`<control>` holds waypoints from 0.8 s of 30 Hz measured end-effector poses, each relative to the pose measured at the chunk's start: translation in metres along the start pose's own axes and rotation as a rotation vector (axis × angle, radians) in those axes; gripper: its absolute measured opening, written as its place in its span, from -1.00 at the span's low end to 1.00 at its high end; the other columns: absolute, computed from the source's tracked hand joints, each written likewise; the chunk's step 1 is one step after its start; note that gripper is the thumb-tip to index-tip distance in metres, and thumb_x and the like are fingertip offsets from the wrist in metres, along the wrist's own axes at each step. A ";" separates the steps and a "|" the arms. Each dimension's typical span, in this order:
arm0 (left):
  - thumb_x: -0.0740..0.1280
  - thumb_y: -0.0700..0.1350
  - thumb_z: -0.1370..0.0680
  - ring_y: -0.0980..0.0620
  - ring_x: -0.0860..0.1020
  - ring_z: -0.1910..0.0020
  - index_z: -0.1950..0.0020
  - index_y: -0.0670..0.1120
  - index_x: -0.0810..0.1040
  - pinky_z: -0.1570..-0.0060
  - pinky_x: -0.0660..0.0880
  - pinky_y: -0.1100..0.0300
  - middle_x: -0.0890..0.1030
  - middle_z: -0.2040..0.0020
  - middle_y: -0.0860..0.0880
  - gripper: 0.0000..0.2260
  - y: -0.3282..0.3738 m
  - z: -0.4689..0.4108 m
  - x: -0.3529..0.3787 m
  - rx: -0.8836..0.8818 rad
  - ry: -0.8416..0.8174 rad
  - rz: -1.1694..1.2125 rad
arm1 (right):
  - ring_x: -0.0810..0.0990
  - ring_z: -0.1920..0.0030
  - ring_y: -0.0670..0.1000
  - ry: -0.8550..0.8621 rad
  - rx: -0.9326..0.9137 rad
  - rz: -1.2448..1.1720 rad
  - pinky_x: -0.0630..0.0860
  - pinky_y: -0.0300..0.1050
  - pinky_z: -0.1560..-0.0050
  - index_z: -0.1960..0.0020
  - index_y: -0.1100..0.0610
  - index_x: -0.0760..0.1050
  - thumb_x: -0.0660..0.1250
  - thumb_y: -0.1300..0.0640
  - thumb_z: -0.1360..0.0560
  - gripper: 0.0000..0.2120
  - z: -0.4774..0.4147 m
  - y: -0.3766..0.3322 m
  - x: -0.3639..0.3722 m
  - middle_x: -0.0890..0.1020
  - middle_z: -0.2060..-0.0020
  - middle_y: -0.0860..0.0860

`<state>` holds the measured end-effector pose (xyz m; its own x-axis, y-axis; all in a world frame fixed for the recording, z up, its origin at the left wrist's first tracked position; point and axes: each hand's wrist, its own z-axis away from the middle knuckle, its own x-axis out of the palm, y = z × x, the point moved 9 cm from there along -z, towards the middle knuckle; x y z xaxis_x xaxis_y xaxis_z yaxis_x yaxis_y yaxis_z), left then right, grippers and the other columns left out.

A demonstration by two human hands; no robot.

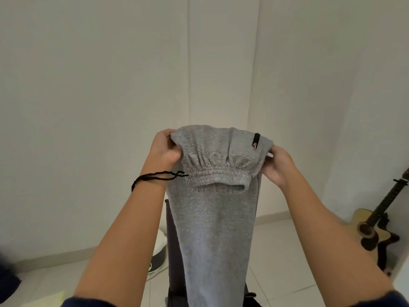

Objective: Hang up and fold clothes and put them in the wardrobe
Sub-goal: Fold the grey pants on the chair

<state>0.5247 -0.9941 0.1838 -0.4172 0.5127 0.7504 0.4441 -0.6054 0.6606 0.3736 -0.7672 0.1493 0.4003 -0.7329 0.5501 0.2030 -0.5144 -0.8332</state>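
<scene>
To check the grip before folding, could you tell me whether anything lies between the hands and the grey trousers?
Nothing visible does. The left hand and right hand both grip the trousers directly at the folded top; the black wrist cord hangs beside them, outside either grip.

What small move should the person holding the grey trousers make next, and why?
Probably draw the left hand and right hand apart to pull the top flat. Both grip the grey trousers at the doubled-over top, where the cloth bunches above the ribbed band, while the rest hangs loose.
</scene>
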 end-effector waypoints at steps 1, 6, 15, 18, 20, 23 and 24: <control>0.10 -0.31 -0.58 0.02 0.49 0.38 0.26 -0.21 0.38 0.32 0.51 0.26 0.44 0.30 -0.09 -0.78 -0.002 -0.001 -0.005 0.010 0.009 -0.015 | 0.45 0.13 0.11 -0.017 0.027 -0.149 0.56 0.00 0.00 -0.04 0.29 0.40 0.12 0.26 -0.46 -0.80 0.001 0.004 -0.001 0.44 0.16 0.14; 0.11 -0.30 -0.59 -0.10 0.55 0.17 0.19 -0.31 0.55 0.26 0.59 0.13 0.59 0.22 -0.22 -0.73 -0.037 0.001 -0.028 -0.078 0.001 -0.130 | 0.58 -0.05 0.11 0.108 0.135 -0.301 0.53 0.05 -0.15 -0.19 0.30 0.40 0.33 0.16 -0.48 -0.66 0.010 0.022 -0.014 0.53 -0.01 0.16; 0.06 -0.38 -0.53 -0.14 0.55 0.15 0.16 -0.24 0.47 0.07 0.55 -0.01 0.56 0.14 -0.20 -0.78 -0.097 -0.001 -0.059 -0.189 0.038 -0.162 | 0.61 0.15 0.13 0.215 0.405 -0.139 0.56 0.04 -0.07 0.03 0.29 0.47 0.37 0.25 -0.45 -0.85 0.030 0.067 -0.060 0.60 0.14 0.17; 0.11 -0.37 -0.35 -0.17 0.56 0.03 0.00 -0.20 0.50 -0.17 0.45 -0.03 0.57 0.02 -0.19 -0.70 -0.101 0.000 -0.059 -0.146 -0.056 0.045 | 0.65 0.31 0.13 0.135 0.380 -0.074 0.60 0.00 0.15 0.15 0.26 0.51 0.24 0.26 -0.47 -0.90 0.033 0.068 -0.063 0.65 0.28 0.14; 0.24 -0.28 -0.31 -0.08 0.59 0.01 -0.04 -0.14 0.52 -0.25 0.43 0.11 0.60 0.03 -0.12 -0.68 -0.097 -0.002 -0.062 -0.119 -0.104 0.265 | 0.63 0.18 0.16 0.101 0.311 -0.108 0.54 0.03 -0.01 0.12 0.24 0.52 0.22 0.25 -0.42 -0.88 0.031 0.067 -0.064 0.65 0.19 0.14; 0.33 0.06 -0.46 -0.02 0.64 0.06 -0.06 -0.15 0.54 -0.07 0.56 0.19 0.65 0.10 -0.10 -0.68 -0.099 -0.004 -0.068 -0.176 -0.067 0.323 | 0.58 -0.03 0.21 0.098 0.298 -0.228 0.46 0.15 -0.13 -0.02 0.26 0.53 0.29 -0.04 -0.49 -0.65 0.030 0.070 -0.068 0.63 0.02 0.19; 0.28 0.19 -0.49 -0.05 0.65 0.11 -0.02 -0.16 0.56 0.03 0.59 0.13 0.66 0.13 -0.13 -0.59 -0.104 -0.001 -0.069 -0.205 -0.055 0.209 | 0.59 -0.03 0.22 0.087 0.324 -0.203 0.49 0.17 -0.09 -0.06 0.27 0.54 0.26 -0.15 -0.51 -0.54 0.029 0.074 -0.069 0.64 0.02 0.23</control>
<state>0.5065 -0.9674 0.0635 -0.2874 0.3926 0.8737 0.3440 -0.8090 0.4767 0.3871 -0.7421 0.0483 0.2488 -0.6724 0.6971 0.5474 -0.4961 -0.6739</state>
